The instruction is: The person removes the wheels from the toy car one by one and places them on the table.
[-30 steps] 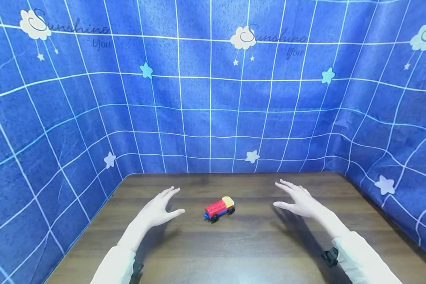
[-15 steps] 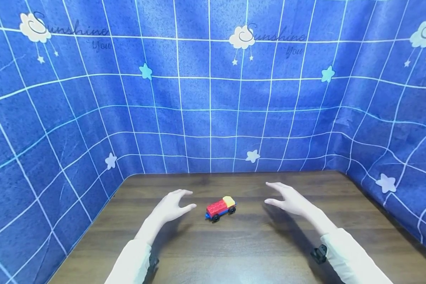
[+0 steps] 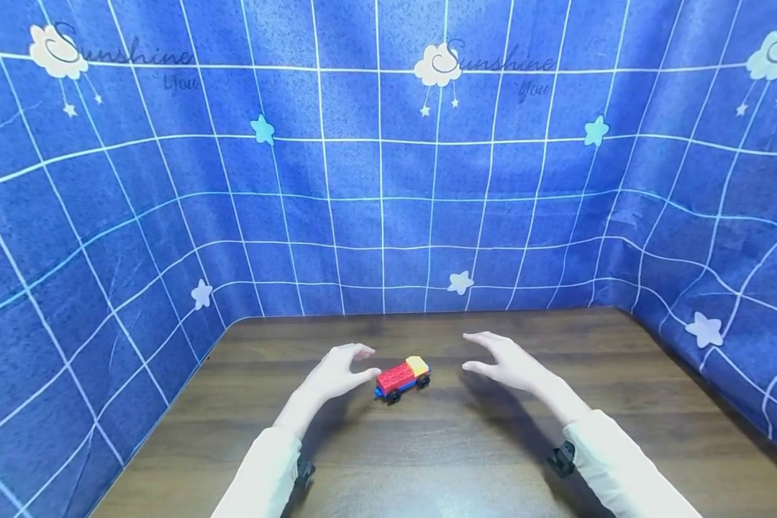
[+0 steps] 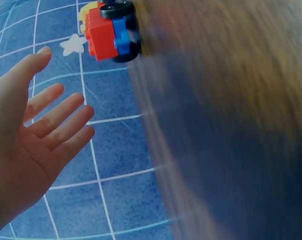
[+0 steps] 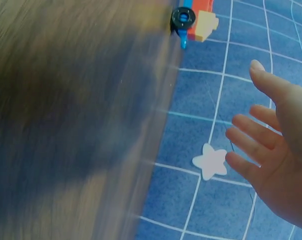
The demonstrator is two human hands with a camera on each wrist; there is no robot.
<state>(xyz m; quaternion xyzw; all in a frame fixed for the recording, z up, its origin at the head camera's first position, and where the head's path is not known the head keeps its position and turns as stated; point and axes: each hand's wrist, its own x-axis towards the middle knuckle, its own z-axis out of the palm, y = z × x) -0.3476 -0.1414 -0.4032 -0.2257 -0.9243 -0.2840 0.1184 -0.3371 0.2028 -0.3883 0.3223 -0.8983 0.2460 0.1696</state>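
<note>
A small toy car built of bricks point(image 3: 398, 378), red with a yellow block at its right end, a blue base and black wheels, stands on the wooden table. Just to its left is my left hand point(image 3: 338, 372), fingers spread, thumb tip right by the car's rear end. My right hand point(image 3: 508, 363) hovers farther off on the car's right side, thumb and fingers apart, holding nothing. In the left wrist view the red end of the car point(image 4: 102, 35) shows beyond the open left palm point(image 4: 36, 145). The right wrist view shows its yellow block point(image 5: 205, 25) above the right hand point(image 5: 276, 145).
The brown wooden table point(image 3: 388, 460) reaches back to a blue curtain point(image 3: 356, 165) with white grid lines, clouds and stars, which also encloses both sides. A black strap piece point(image 3: 562, 459) sits at the right wrist, and another point(image 3: 304, 471) at the left.
Both hands have moved inward toward the toy car, the left hand to the right and the right hand to the left. The car stays in its place on the table.
</note>
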